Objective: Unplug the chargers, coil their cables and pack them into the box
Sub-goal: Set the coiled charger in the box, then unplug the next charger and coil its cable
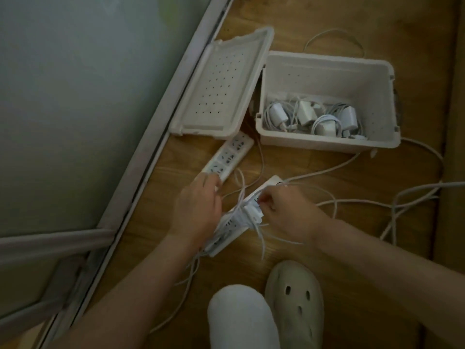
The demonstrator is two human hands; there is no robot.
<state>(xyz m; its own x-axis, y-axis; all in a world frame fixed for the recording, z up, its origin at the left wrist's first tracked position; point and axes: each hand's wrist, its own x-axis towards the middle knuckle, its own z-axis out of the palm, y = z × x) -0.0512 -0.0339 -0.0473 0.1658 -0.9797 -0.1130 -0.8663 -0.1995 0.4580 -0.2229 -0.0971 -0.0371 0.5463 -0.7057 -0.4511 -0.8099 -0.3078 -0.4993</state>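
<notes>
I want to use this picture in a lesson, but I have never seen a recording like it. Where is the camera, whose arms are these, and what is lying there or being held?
There is no machine here. A person wears the one camera on their head, so you look down along their own arms at a wooden floor. Their right hand pinches a white charger sitting on the nearer power strip. Their left hand lies beside it, reaching towards a second power strip; what it grips is unclear. Behind stands a white box with its lid open, holding several packed chargers. Loose cables trail on the right. The person's shoe shows below.
</notes>
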